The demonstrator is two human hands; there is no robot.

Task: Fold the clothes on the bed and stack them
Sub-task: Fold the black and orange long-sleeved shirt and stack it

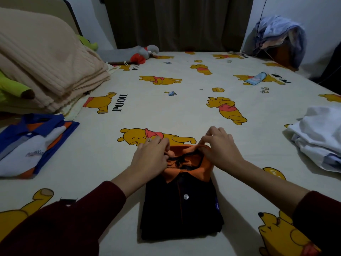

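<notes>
Both hands, left (153, 156) and right (220, 145), pinch the orange collar of the folded dark shirt (181, 209), which lies right of the blue stack (35, 143). Tugging unevenly could skew the fold.

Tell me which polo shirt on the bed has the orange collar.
The dark polo shirt under both hands; the folded polo at the left has a blue collar.
</notes>
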